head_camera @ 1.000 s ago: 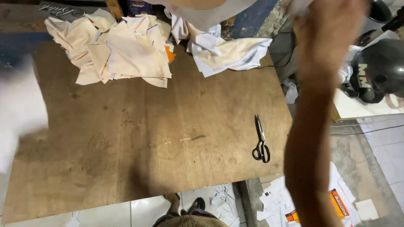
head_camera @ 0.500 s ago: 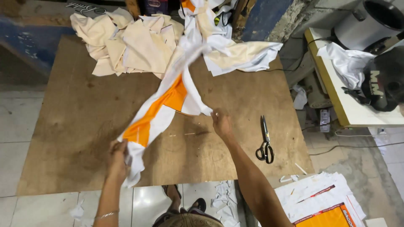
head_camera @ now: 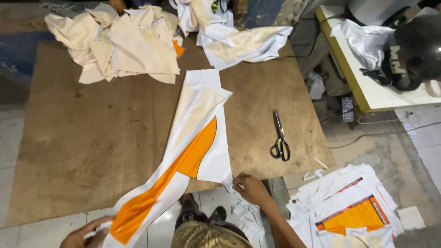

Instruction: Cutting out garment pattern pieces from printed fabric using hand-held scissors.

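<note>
Spanning the bench (head_camera: 92,138) from far edge to near edge, the white-and-orange fabric panel (head_camera: 197,138) needs even tension: left hand (head_camera: 85,236) grasping its hanging end, right hand (head_camera: 250,188) pinching its near-edge corner; scissors (head_camera: 279,138) lie near the right edge.

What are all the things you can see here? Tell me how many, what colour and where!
printed fabric piece: one, white, cream and orange, spread lengthwise down the board's middle, hanging over the near edge
wooden board: one, brown, worktable top
scissors: one pair, black handles, on the board right of the fabric
cream fabric pile: one heap, far left of the board
white fabric pile: one heap, white and cream, far edge of the board
paper and fabric scraps: one heap, white with orange, floor at right
helmet: one, black, on the white side table
left hand: holds the fabric's near end
right hand: grips the fabric's near right corner
</note>
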